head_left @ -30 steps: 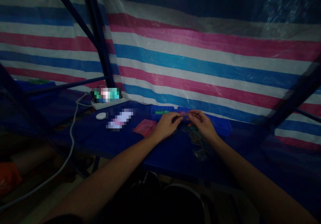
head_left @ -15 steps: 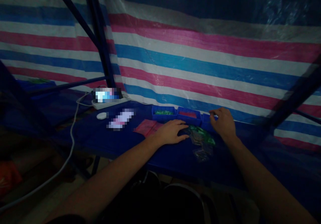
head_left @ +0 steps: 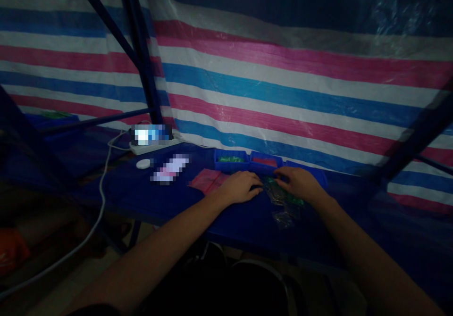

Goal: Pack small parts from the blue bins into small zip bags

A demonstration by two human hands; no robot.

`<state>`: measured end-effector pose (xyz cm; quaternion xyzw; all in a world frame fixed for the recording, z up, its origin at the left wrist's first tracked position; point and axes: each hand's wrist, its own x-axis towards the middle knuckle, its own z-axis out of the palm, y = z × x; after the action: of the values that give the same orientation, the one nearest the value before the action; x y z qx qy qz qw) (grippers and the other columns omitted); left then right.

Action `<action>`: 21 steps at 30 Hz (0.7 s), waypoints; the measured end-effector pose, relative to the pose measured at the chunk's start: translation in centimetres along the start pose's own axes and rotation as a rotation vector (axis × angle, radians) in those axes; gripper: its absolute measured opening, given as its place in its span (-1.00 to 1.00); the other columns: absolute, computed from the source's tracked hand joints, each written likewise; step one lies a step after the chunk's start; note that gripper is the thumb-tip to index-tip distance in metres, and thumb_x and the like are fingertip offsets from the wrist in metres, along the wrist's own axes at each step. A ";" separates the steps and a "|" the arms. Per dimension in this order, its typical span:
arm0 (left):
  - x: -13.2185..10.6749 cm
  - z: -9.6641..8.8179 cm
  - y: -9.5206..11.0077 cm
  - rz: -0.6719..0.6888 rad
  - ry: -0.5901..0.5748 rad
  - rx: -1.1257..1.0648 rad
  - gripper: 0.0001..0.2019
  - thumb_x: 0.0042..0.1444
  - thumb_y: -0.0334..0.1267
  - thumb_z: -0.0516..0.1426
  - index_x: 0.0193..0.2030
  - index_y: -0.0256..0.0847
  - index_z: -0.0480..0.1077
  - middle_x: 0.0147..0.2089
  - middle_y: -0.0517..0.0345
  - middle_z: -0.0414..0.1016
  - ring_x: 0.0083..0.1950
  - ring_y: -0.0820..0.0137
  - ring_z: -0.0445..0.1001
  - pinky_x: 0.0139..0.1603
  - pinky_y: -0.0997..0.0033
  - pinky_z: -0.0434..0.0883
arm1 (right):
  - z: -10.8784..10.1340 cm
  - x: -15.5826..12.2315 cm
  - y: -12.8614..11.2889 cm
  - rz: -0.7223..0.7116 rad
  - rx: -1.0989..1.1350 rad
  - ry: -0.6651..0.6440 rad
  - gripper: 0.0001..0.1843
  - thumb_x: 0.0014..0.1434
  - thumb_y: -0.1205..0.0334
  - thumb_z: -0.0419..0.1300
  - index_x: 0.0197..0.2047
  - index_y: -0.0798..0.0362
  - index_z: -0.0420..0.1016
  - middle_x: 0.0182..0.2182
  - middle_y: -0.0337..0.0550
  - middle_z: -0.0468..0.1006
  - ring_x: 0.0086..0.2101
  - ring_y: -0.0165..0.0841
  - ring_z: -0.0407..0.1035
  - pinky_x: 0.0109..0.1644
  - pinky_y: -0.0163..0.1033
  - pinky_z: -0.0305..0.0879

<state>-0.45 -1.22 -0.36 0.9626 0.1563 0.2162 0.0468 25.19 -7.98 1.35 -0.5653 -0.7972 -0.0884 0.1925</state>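
Note:
My left hand [head_left: 242, 187] rests on the blue table with its fingers loosely bent and the thumb apart, holding nothing I can see. Partly under it lie flat pink-red packets [head_left: 207, 180]. My right hand [head_left: 302, 182] hovers over the right end of the heap, its thumb and forefinger apart and nothing visible between them. Below and between the hands are green plastic packets [head_left: 296, 200] and clear bags [head_left: 283, 219] with small dark pieces inside, too dim to name.
Along the back stand blue bins, one with green packets [head_left: 230, 159], one with red ones [head_left: 264, 162], and another bin [head_left: 320, 177] behind my right hand. At left are a blurred lit phone [head_left: 171, 168], a white round object [head_left: 143, 163] and a power strip [head_left: 141, 148]. Striped sheeting hangs behind.
My right hand has moved left and down from the right-hand bin to above the green packets. My left hand's fingers have drawn in slightly.

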 end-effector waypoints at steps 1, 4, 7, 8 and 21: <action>0.0 -0.1 0.0 -0.003 0.007 -0.007 -0.73 0.32 -0.15 0.09 0.02 -0.12 0.56 0.01 0.01 0.59 0.06 0.23 0.54 0.09 0.23 0.42 | 0.2 0.0 -0.1 0.005 -0.013 -0.020 -0.66 0.26 0.07 0.22 0.08 -0.14 0.56 -0.11 -0.11 0.67 -0.16 -0.15 0.54 -0.12 -0.15 0.37; 0.0 -0.2 0.2 -0.023 0.038 -0.019 -0.74 0.31 -0.14 0.11 -0.04 -0.15 0.57 -0.03 0.01 0.59 0.02 0.24 0.55 0.06 0.24 0.43 | 0.3 0.0 -0.3 0.028 -0.035 -0.035 -0.71 0.24 0.09 0.23 0.02 -0.17 0.60 -0.14 -0.14 0.68 -0.17 -0.16 0.55 -0.14 -0.16 0.38; 0.0 -0.4 0.5 -0.047 0.077 -0.011 -0.74 0.32 -0.13 0.10 -0.05 -0.18 0.56 -0.05 -0.01 0.57 0.00 0.22 0.53 0.05 0.22 0.43 | -0.1 -0.2 -0.4 0.029 -0.050 -0.017 -0.73 0.24 0.07 0.22 -0.01 -0.17 0.61 -0.15 -0.14 0.68 -0.18 -0.18 0.55 -0.15 -0.17 0.38; 0.0 -0.4 0.5 -0.051 0.087 -0.010 -0.73 0.32 -0.13 0.10 -0.06 -0.18 0.56 -0.05 -0.02 0.56 0.00 0.22 0.53 0.05 0.21 0.42 | -0.4 -0.3 -0.4 0.030 -0.052 -0.012 -0.72 0.23 0.05 0.23 -0.01 -0.16 0.61 -0.15 -0.14 0.68 -0.18 -0.18 0.55 -0.15 -0.17 0.38; 0.2 -0.7 1.0 -0.094 0.200 -0.060 -0.64 0.34 -0.10 0.09 0.19 -0.19 0.41 0.16 -0.05 0.49 0.20 0.18 0.44 0.27 0.15 0.35 | -1.5 -0.3 -0.2 0.040 0.010 0.127 -0.75 0.26 0.22 0.15 -0.04 -0.11 0.57 -0.12 -0.07 0.64 -0.07 -0.12 0.50 0.03 -0.06 0.37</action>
<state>-0.29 -2.08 0.54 0.9261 0.1985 0.3133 0.0695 25.36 -8.84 2.56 -0.5733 -0.7724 -0.1164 0.2474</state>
